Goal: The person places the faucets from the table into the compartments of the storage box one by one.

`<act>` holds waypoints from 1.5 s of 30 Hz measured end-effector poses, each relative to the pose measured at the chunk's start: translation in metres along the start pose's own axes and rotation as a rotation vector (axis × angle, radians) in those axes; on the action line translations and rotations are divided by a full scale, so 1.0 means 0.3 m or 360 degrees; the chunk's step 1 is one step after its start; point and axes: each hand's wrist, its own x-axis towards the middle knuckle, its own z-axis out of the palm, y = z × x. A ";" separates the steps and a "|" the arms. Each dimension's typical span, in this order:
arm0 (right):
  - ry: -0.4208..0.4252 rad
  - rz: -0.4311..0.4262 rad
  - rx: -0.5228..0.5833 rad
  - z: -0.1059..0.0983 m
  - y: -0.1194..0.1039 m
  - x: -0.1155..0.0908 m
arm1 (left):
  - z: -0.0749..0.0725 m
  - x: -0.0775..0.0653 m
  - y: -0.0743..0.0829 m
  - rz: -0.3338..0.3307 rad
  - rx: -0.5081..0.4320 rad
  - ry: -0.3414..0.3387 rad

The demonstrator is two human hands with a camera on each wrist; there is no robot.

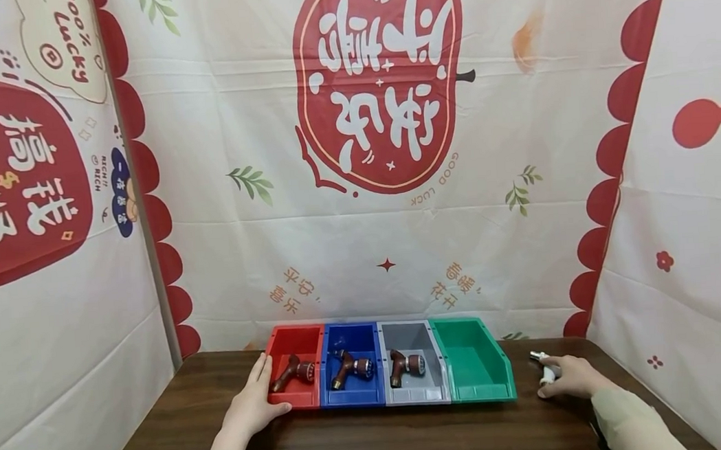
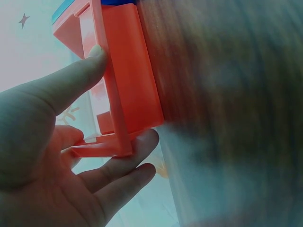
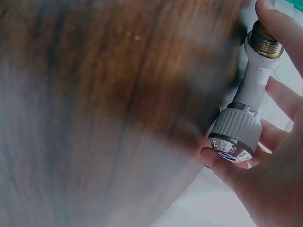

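Note:
My left hand (image 1: 250, 405) grips the left end of a red bin (image 1: 298, 339); in the left wrist view the thumb lies on its rim (image 2: 111, 85) and the fingers reach around the corner. At the right of the table my right hand (image 1: 573, 376) holds a white valve (image 3: 239, 125) with a ribbed knob, a chrome cap and a brass threaded end. Brown valves lie one each in the red bin, the blue bin (image 1: 350, 339) and the grey bin (image 1: 404, 332): the red bin's valve (image 1: 294, 372), the blue bin's valve (image 1: 349, 369) and the grey bin's valve (image 1: 405, 365).
A green bin (image 1: 467, 349) with nothing in it closes the row on the right, a short way from my right hand. The row sits near the back of the dark wooden table (image 1: 404, 436). Printed cloth walls (image 1: 362, 252) stand behind and at both sides.

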 end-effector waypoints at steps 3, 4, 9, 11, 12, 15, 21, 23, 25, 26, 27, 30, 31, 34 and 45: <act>0.0022 -0.0022 0.0004 -0.002 -0.001 -0.001 | -0.001 0.001 0.001 -0.0009 0.0001 -0.0001; 0.0028 -0.0025 0.0003 -0.004 -0.003 -0.001 | -0.001 0.003 0.001 -0.0008 0.0000 0.0001; 0.0022 -0.0010 -0.0005 -0.006 -0.008 0.002 | -0.002 0.010 0.002 -0.0021 0.0007 -0.0006; 0.0014 0.0002 -0.0003 -0.003 -0.009 0.001 | 0.000 0.008 0.001 -0.0030 0.0013 -0.0016; 0.0011 0.0001 -0.0005 -0.003 -0.008 0.001 | 0.001 0.007 0.001 -0.0034 0.0014 -0.0019; 0.0014 0.0003 -0.0005 -0.001 -0.008 -0.003 | 0.003 0.003 0.002 -0.0040 0.0009 -0.0021; 0.0032 0.0000 0.0007 0.001 -0.005 -0.006 | -0.003 0.002 0.011 -0.0029 -0.0001 -0.0012; 0.0034 0.0013 0.0016 0.002 -0.003 -0.007 | -0.002 0.002 0.013 -0.0034 -0.0008 -0.0012; 0.0037 0.0019 0.0021 0.003 -0.001 -0.007 | -0.004 0.002 0.014 -0.0025 -0.0005 -0.0011; 0.0038 0.0022 0.0020 0.003 -0.001 -0.008 | -0.003 0.002 0.014 -0.0024 -0.0005 -0.0011; 0.0041 0.0027 0.0022 0.004 -0.001 -0.009 | -0.004 0.001 0.014 -0.0025 -0.0004 -0.0014; 0.0046 0.0030 0.0021 0.004 -0.003 -0.015 | -0.003 -0.001 0.012 -0.0028 0.0001 -0.0026; 0.0049 0.0030 0.0021 0.002 -0.005 -0.017 | -0.003 -0.001 0.011 -0.0035 -0.0002 -0.0031; 0.0055 0.0025 0.0021 -0.005 -0.008 -0.022 | -0.004 -0.001 0.010 -0.0033 0.0007 -0.0038; 0.0055 0.0059 0.0019 -0.019 0.000 -0.026 | -0.007 -0.006 0.013 -0.0006 0.0008 -0.0015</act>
